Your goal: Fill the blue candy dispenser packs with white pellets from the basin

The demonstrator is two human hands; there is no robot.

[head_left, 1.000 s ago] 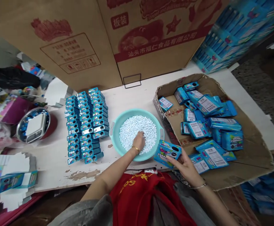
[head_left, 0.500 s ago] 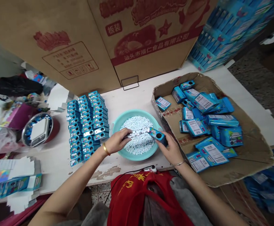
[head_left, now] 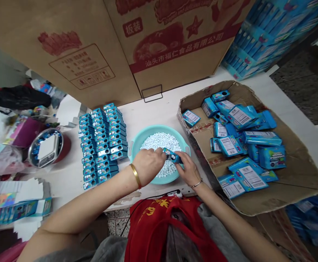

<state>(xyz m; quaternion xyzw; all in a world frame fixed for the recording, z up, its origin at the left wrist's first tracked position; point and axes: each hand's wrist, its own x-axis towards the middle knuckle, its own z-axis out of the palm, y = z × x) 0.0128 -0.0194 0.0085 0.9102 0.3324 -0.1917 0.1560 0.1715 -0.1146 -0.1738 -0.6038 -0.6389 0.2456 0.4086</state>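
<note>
Two hands over a turquoise basin point(head_left: 136, 145) of pale pellets point(head_left: 161, 140), a small blue box point(head_left: 170, 154) held up between them.
From where I stand, the right hand point(head_left: 189, 168) has its grip clamped on the box, above the basin; the left hand point(head_left: 149, 165) is curled at the box's other end, and I can't tell whether its grip holds anything. Rows of similar boxes point(head_left: 103, 142) stand left on the white worktop point(head_left: 155, 113); more lie jumbled in a cardboard tray point(head_left: 292, 191) on the right.

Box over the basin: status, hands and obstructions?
Right hand gripping box. Left hand at box's left end, grip hidden. Box over basin; left hand partly hides pellets.
</note>
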